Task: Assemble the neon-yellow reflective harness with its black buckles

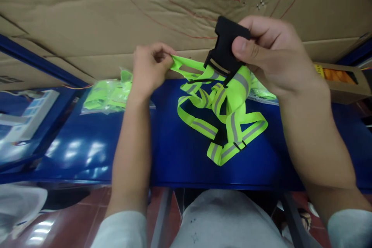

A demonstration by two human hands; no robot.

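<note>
Between thumb and fingers, my right hand (270,52) grips a black plastic buckle (226,46), raised over the table. Neon yellow-green reflective strap (232,120) with a grey stripe runs from the buckle's slot and lies in loose loops below, with small black sliders and another dark fitting on it. To the left, my left hand (152,66) pinches a section of the same strap and holds it out from the buckle. The fingertips of my left hand are partly hidden behind the hand.
The strap rests on a shiny blue table (186,166) backed by a cardboard panel (87,15) with red strings. Clear bags of neon straps (106,95) lie at the left and behind my right hand. A cardboard box (343,83) with orange contents stands at right; a white power strip (33,114) is far left.
</note>
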